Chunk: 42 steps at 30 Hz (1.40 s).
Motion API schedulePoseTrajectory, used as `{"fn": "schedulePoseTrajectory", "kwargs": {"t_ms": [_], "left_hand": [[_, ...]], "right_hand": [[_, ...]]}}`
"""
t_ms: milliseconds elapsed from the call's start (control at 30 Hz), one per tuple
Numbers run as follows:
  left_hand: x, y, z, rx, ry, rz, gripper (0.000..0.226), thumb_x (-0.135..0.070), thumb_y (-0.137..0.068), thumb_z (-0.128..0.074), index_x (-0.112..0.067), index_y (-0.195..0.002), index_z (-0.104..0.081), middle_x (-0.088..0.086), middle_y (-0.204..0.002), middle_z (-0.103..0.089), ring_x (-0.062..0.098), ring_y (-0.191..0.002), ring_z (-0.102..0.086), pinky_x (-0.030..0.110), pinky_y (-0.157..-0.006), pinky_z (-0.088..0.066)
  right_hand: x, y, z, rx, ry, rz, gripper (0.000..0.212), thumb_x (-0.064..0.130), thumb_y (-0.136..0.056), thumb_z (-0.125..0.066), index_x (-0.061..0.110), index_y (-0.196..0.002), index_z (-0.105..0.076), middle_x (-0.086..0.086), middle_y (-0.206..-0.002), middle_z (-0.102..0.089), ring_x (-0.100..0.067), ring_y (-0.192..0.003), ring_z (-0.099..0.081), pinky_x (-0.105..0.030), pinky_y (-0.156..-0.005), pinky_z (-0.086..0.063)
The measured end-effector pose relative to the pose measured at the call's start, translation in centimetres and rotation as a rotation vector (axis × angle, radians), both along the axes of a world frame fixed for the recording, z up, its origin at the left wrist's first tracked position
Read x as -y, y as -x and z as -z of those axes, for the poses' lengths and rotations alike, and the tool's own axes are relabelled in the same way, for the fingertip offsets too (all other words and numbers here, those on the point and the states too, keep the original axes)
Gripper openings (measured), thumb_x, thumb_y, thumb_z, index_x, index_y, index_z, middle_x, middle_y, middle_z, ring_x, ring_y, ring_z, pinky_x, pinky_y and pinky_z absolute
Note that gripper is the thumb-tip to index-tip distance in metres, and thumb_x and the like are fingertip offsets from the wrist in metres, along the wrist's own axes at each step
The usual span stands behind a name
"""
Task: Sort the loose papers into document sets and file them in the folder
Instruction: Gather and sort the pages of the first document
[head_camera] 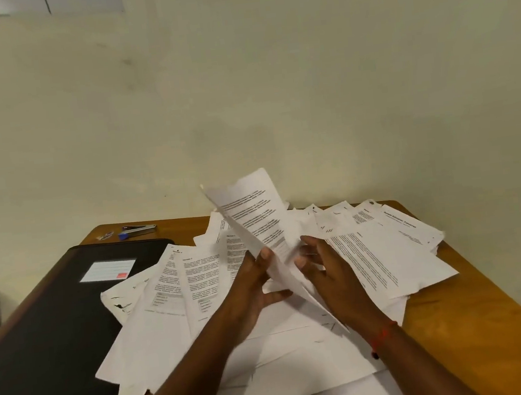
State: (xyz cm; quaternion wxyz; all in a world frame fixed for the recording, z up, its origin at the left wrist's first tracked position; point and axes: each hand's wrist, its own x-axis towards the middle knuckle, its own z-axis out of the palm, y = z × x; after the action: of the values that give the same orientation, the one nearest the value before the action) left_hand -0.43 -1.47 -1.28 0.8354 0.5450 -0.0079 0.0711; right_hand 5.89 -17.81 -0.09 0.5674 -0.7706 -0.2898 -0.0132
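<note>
A thin set of printed sheets (251,211) stands tilted above the middle of the desk. My left hand (249,288) grips its lower left edge with the thumb on top. My right hand (328,270) holds the same set from the right, fingers curled behind it. Many loose printed papers (172,290) lie fanned over the desk, some with torn edges. More loose papers (383,248) spread to the right. A black folder (48,332) with a white label lies shut at the left, partly under the papers.
A wooden desk (477,313) stands against a pale wall. A stapler (139,231) with a blue end lies at the far left corner, with a small object (105,236) beside it. The desk's right edge runs close to the papers.
</note>
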Motion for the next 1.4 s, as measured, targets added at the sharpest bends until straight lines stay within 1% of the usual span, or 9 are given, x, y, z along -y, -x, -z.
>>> {"fn": "schedulePoseTrajectory", "kwargs": {"t_ms": [167, 267, 433, 567, 633, 767, 900, 1167, 1400], "left_hand": [[-0.9, 0.3, -0.7, 0.001, 0.369, 0.22, 0.086, -0.062, -0.078, -0.077, -0.019, -0.147, -0.052, 0.025, -0.152, -0.045, 0.047, -0.133, -0.047, 0.075, -0.104, -0.035], [-1.3, 0.6, -1.2, 0.02, 0.438, 0.363, 0.088, -0.071, -0.08, -0.068, -0.017, -0.148, -0.051, 0.02, -0.154, -0.045, 0.046, -0.133, -0.05, 0.07, -0.102, -0.041], [-2.7, 1.0, -0.6, -0.101, 0.452, 0.295, 0.087, -0.08, -0.094, -0.024, -0.017, -0.145, -0.055, 0.016, -0.154, -0.047, 0.04, -0.143, -0.036, 0.064, -0.121, -0.008], [-2.6, 1.2, -1.2, -0.165, 0.515, 0.168, 0.067, -0.062, -0.104, -0.033, -0.011, -0.105, -0.076, 0.015, -0.107, -0.072, 0.033, -0.097, -0.069, 0.049, -0.088, -0.055], [-3.0, 0.9, -1.4, -0.151, 0.418, -0.008, 0.071, -0.06, -0.105, -0.03, -0.013, -0.089, -0.081, 0.014, -0.09, -0.075, 0.03, -0.079, -0.074, 0.042, -0.07, -0.062], [-4.3, 0.5, -1.3, -0.093, 0.219, -0.148, 0.065, -0.067, -0.099, -0.035, -0.025, -0.143, -0.057, 0.012, -0.138, -0.064, 0.039, -0.126, -0.06, 0.064, -0.109, -0.042], [-4.0, -0.1, -0.9, -0.095, -0.126, -0.396, 0.032, -0.028, -0.104, -0.055, -0.026, -0.136, -0.061, 0.001, -0.124, -0.073, 0.029, -0.111, -0.071, 0.06, -0.099, -0.053], [-4.7, -0.3, -0.1, -0.191, -0.184, -0.461, 0.025, -0.026, -0.104, -0.057, -0.027, -0.127, -0.065, -0.004, -0.115, -0.076, 0.024, -0.105, -0.073, 0.054, -0.095, -0.057], [-6.0, -0.5, 0.1, -0.305, -0.63, -0.63, 0.025, -0.026, -0.102, -0.06, -0.023, -0.127, -0.064, -0.002, -0.126, -0.07, 0.023, -0.105, -0.07, 0.038, -0.087, -0.059]], "right_hand": [[-0.2, 0.7, 0.1, 0.164, 0.171, 0.138, 0.085, 0.073, -0.074, -0.065, 0.033, -0.145, -0.041, 0.014, -0.136, -0.042, -0.002, -0.128, -0.044, -0.032, -0.103, -0.045], [0.2, -0.3, 0.2, 0.417, 0.313, 0.332, 0.051, 0.059, -0.073, -0.08, 0.029, -0.111, -0.065, 0.008, -0.128, -0.036, -0.014, -0.125, -0.034, -0.035, -0.101, -0.035], [0.4, -1.1, 1.2, 0.125, 0.234, 0.236, 0.059, 0.056, -0.071, -0.083, 0.032, -0.107, -0.044, 0.009, -0.12, -0.054, -0.015, -0.113, -0.054, -0.034, -0.089, -0.046], [0.6, -1.4, 1.9, -0.122, 0.119, 0.136, 0.066, 0.04, -0.072, -0.088, 0.032, -0.124, -0.047, 0.009, -0.104, -0.07, -0.007, -0.094, -0.067, -0.015, -0.072, -0.047], [0.8, -1.8, 2.5, -0.13, 0.019, 0.165, 0.046, 0.025, -0.076, -0.088, 0.032, -0.112, -0.06, 0.011, -0.103, -0.073, -0.004, -0.095, -0.068, -0.013, -0.076, -0.05], [1.6, -1.7, 2.4, 0.025, 0.007, 0.242, 0.021, 0.015, -0.082, -0.081, 0.024, -0.089, -0.064, 0.014, -0.089, -0.07, 0.006, -0.083, -0.062, -0.006, -0.068, -0.042], [2.1, -2.2, 2.7, -0.06, -0.039, 0.142, 0.017, 0.019, -0.088, -0.077, 0.021, -0.103, -0.07, 0.012, -0.102, -0.075, -0.007, -0.096, -0.069, -0.029, -0.084, -0.053], [2.3, -2.0, 1.6, -0.082, -0.105, 0.089, 0.007, 0.025, -0.095, -0.067, 0.02, -0.097, -0.072, 0.014, -0.095, -0.076, -0.004, -0.087, -0.069, -0.013, -0.072, -0.05], [4.5, -4.2, 1.9, 0.108, 0.436, 0.517, 0.031, 0.047, -0.097, -0.059, 0.017, -0.097, -0.065, -0.004, -0.098, -0.07, -0.02, -0.088, -0.063, -0.029, -0.071, -0.046]]}}
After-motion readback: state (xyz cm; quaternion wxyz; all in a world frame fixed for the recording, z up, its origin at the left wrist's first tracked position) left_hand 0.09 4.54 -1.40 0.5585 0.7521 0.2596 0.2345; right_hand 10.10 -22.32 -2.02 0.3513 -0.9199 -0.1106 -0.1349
